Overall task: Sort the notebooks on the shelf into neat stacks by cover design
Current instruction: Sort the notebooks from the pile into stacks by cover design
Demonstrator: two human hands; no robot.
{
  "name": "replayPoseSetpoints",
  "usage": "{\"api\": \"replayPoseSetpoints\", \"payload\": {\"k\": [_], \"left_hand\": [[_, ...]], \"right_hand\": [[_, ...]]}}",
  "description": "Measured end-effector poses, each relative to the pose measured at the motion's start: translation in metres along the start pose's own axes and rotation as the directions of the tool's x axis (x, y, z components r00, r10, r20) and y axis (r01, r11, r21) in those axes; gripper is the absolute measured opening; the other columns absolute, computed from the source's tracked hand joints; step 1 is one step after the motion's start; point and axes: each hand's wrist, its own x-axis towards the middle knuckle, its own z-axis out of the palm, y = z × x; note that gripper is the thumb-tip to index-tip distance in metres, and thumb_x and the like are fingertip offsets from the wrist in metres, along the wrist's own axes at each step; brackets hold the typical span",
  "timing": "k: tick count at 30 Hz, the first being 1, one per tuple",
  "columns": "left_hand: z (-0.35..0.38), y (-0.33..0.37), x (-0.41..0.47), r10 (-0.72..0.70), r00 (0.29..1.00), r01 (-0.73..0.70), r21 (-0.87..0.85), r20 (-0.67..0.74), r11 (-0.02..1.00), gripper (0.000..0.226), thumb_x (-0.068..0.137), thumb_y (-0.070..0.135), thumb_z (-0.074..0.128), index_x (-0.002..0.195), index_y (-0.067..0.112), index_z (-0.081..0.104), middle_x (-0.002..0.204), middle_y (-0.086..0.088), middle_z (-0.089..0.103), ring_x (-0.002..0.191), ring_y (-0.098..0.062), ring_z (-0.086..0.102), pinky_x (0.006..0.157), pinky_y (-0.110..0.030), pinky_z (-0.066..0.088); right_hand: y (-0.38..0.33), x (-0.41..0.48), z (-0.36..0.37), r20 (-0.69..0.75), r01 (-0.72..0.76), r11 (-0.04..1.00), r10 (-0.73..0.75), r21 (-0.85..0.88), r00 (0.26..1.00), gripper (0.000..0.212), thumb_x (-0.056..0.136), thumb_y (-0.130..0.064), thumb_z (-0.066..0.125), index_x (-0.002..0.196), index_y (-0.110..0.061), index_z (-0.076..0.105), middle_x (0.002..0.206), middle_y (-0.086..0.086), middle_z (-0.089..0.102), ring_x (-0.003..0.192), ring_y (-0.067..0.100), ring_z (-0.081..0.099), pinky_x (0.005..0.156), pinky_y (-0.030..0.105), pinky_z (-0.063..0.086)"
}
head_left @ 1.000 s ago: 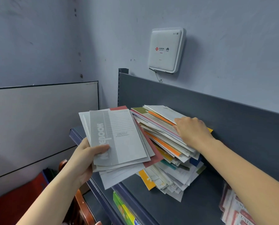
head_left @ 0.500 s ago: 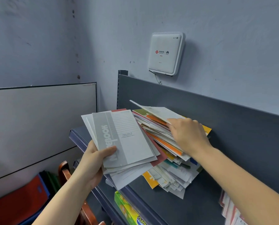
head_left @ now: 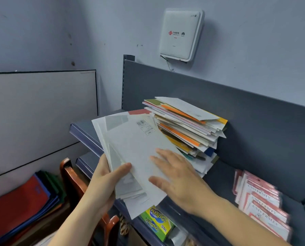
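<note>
My left hand (head_left: 105,181) grips a fanned bundle of pale grey and white notebooks (head_left: 130,144) by its lower left edge, thumb on top. The top one lies back cover up, with a barcode near its upper corner. My right hand (head_left: 176,173) lies flat with straight fingers on the lower right part of that top notebook. Behind, a tall untidy pile of mixed notebooks (head_left: 187,126) with orange, yellow, red and white covers sits on the dark grey shelf (head_left: 224,174), leaning against its back panel.
A row of red and white "University" notebooks (head_left: 259,201) lies on the shelf at the right. A green and yellow box (head_left: 157,222) sits on the shelf below. A wooden chair back (head_left: 71,174) and coloured folders (head_left: 24,201) are at lower left. A white wall box (head_left: 181,34) hangs above.
My right hand lifted a white notebook off the tall pile and brought it onto the bundle in my left hand, where it now lies flat. The grey striped cover is now covered.
</note>
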Motion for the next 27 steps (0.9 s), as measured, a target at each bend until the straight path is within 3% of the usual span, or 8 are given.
{"api": "replayPoseSetpoints", "payload": {"k": [2,4,6,8,13,17,23,27], "left_hand": [[0.0,-0.003,-0.013,-0.033,0.998,0.034,-0.015,0.049,0.999,0.063,0.071,0.008,0.069,0.13,0.015,0.048,0.12,-0.012,0.067,0.104,-0.035,0.067,0.076,-0.043,0.058],[0.008,-0.003,-0.029,-0.058,0.993,0.059,-0.004,0.102,0.998,0.063,0.071,0.008,0.069,0.129,0.018,0.048,0.119,-0.012,0.068,0.103,-0.036,0.067,0.072,-0.04,0.058],[0.024,-0.005,-0.044,-0.073,0.988,0.071,0.022,0.138,0.997,0.062,0.071,0.006,0.072,0.127,0.019,0.049,0.116,-0.01,0.069,0.1,-0.034,0.069,0.07,-0.039,0.059],[0.045,-0.01,-0.059,-0.089,0.984,0.084,0.041,0.152,0.996,0.062,0.072,0.005,0.076,0.125,0.021,0.05,0.114,-0.008,0.07,0.098,-0.032,0.07,0.071,-0.039,0.059],[0.121,-0.053,-0.108,-0.141,0.971,0.117,0.132,0.193,0.984,0.069,0.067,0.009,0.084,0.125,0.025,0.049,0.113,-0.007,0.07,0.098,-0.028,0.07,0.078,-0.044,0.058],[0.197,-0.097,-0.161,-0.199,0.947,0.172,0.123,0.253,0.977,0.052,0.075,0.009,0.069,0.124,0.019,0.052,0.107,-0.008,0.073,0.095,-0.03,0.071,0.073,-0.041,0.059],[0.309,-0.154,-0.235,-0.359,0.831,0.312,0.179,0.424,0.933,0.047,0.079,0.007,0.068,0.123,0.017,0.053,0.107,-0.012,0.072,0.093,-0.033,0.071,0.068,-0.042,0.058],[0.369,-0.184,-0.266,-0.434,0.765,0.353,0.254,0.476,0.9,0.039,0.084,0.002,0.066,0.12,0.011,0.055,0.105,-0.014,0.073,0.093,-0.035,0.07,0.079,-0.049,0.056]], "right_hand": [[0.014,-0.006,-0.002,-0.077,-0.135,0.981,0.147,0.139,0.986,0.07,0.091,-0.058,0.04,0.15,-0.031,0.015,0.155,-0.014,0.013,0.142,0.008,0.013,0.117,0.034,0.02],[0.03,-0.018,-0.007,-0.069,-0.237,0.891,0.284,0.388,0.956,0.065,0.087,-0.054,0.054,0.142,-0.031,0.028,0.144,-0.014,0.036,0.131,0.006,0.038,0.107,0.035,0.039],[0.042,-0.038,-0.011,0.007,-0.281,0.79,0.33,0.545,0.944,0.042,0.087,-0.046,0.06,0.124,-0.034,0.045,0.117,-0.021,0.058,0.106,-0.002,0.057,0.085,0.023,0.051],[0.051,-0.066,-0.014,0.029,-0.312,0.766,0.359,0.561,0.933,0.031,0.089,-0.042,0.06,0.117,-0.034,0.05,0.107,-0.019,0.062,0.096,-0.001,0.06,0.076,0.019,0.051],[0.089,-0.171,-0.021,0.003,-0.423,0.687,0.522,0.591,0.853,0.032,0.087,-0.037,0.065,0.115,-0.027,0.055,0.108,-0.01,0.066,0.096,0.011,0.064,0.084,0.037,0.055],[0.119,-0.28,-0.043,-0.041,-0.514,0.573,0.692,0.638,0.721,0.033,0.08,-0.027,0.074,0.107,-0.028,0.055,0.104,-0.013,0.065,0.092,0.007,0.064,0.08,0.032,0.054],[0.165,-0.443,-0.066,-0.052,-0.65,0.407,0.869,0.642,0.493,0.017,0.087,-0.024,0.066,0.095,-0.017,0.053,0.1,-0.003,0.061,0.089,0.017,0.062,0.068,0.029,0.048],[0.19,-0.53,-0.09,-0.125,-0.653,0.313,0.94,0.689,0.319,0.01,0.092,-0.018,0.057,0.09,-0.012,0.05,0.094,0.004,0.059,0.075,0.02,0.056,0.06,0.03,0.041]]}}
